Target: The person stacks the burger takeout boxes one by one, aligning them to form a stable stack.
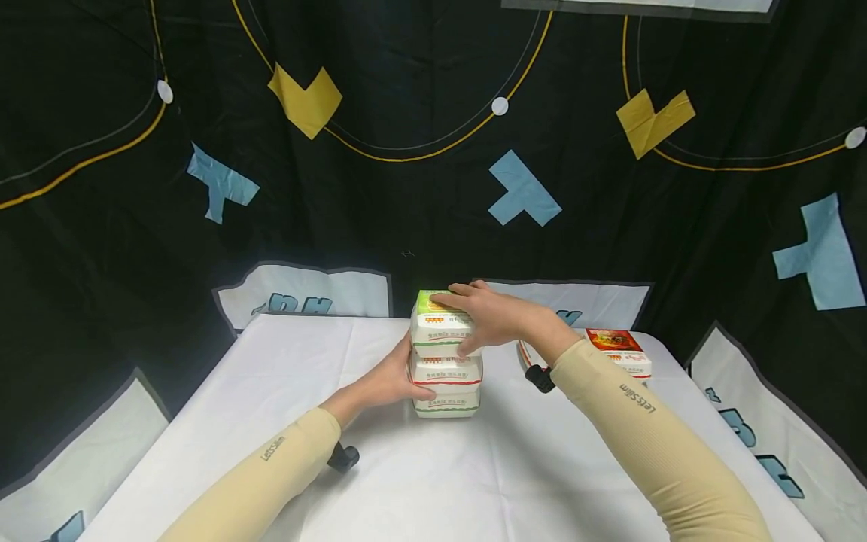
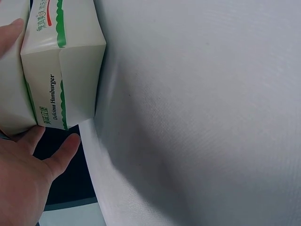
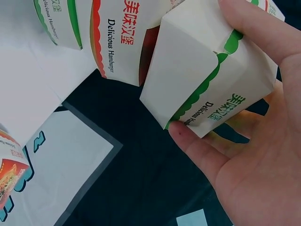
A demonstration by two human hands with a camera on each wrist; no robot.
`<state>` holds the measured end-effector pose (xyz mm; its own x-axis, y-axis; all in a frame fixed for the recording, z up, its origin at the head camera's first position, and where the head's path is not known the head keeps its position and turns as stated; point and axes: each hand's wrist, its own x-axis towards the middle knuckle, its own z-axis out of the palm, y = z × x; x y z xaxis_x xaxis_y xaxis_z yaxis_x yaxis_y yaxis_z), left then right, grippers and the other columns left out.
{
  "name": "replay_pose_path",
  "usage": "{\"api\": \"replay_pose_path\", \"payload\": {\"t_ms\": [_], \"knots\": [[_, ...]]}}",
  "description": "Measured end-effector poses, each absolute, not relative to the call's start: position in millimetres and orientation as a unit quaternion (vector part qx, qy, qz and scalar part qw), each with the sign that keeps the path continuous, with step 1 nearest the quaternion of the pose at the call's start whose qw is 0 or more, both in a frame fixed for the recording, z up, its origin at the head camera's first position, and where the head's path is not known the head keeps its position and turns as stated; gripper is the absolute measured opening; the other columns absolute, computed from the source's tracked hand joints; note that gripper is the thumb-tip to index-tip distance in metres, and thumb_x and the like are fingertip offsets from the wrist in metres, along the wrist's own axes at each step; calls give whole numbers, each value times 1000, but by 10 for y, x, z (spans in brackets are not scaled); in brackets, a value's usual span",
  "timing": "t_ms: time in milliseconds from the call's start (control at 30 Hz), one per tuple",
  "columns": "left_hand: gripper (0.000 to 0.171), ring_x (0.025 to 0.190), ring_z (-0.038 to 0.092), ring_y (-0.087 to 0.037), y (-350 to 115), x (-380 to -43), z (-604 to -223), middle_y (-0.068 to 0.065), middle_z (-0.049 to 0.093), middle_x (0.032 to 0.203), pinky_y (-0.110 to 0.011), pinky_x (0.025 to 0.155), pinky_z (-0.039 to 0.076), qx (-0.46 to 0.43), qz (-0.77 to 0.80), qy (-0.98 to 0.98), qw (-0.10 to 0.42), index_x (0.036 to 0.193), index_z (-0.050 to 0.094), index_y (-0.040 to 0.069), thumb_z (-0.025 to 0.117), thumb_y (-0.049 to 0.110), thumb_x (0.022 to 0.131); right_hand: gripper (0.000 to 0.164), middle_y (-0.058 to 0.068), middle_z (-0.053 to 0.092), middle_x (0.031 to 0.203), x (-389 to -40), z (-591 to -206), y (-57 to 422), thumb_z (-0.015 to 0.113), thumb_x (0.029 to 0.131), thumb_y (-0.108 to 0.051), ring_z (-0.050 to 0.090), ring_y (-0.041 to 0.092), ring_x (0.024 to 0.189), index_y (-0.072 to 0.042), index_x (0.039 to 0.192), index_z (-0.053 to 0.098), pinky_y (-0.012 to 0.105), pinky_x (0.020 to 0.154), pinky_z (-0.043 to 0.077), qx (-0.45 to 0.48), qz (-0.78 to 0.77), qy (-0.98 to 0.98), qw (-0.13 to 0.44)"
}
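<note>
Three white paper hamburger boxes stand stacked on the table. The green-lidded top box (image 1: 442, 331) sits on a red-edged middle box (image 1: 447, 370), and a green-edged bottom box (image 1: 447, 403) is underneath. My right hand (image 1: 494, 312) grips the top box, its thumb on the near face and fingers over the lid. In the right wrist view this top box (image 3: 202, 70) leans at an angle to the middle box (image 3: 122, 42). With its thumb across the front, my left hand (image 1: 391, 376) holds the middle box from the left. Its fingertips are partly hidden behind the stack.
Behind my right forearm lie more hamburger boxes, one with a red picture lid (image 1: 615, 341). A white cloth covers the table (image 1: 433, 482). A black curtain (image 1: 406, 218) with tape marks hangs beyond the table's far edge.
</note>
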<state>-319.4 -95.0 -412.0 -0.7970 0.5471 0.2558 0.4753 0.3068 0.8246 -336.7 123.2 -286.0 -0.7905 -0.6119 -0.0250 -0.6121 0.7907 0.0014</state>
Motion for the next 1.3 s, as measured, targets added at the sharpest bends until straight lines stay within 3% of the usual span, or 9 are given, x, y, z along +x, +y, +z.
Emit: {"api": "replay_pose_path", "payload": {"t_ms": [800, 1300], "knots": [[99, 119, 47, -6, -933, -3239, -4177, 15, 46, 128, -38, 104, 32, 311, 502, 806, 42, 137, 20, 38, 84, 16, 65, 93, -1, 23, 151, -3357, -2888, 1232, 77, 68, -47, 28, 18, 119, -45, 143, 21, 29, 76, 46, -322, -7, 947, 7], [105, 120, 47, -10, -944, -3254, -4210, 11, 45, 131, -41, 105, 31, 320, 525, 788, 42, 140, 16, 38, 86, 21, 63, 94, -2, 23, 150, -3358, -2906, 1208, 78, 68, -46, 26, 17, 119, -45, 143, 22, 27, 75, 46, -324, -7, 946, 13]]}}
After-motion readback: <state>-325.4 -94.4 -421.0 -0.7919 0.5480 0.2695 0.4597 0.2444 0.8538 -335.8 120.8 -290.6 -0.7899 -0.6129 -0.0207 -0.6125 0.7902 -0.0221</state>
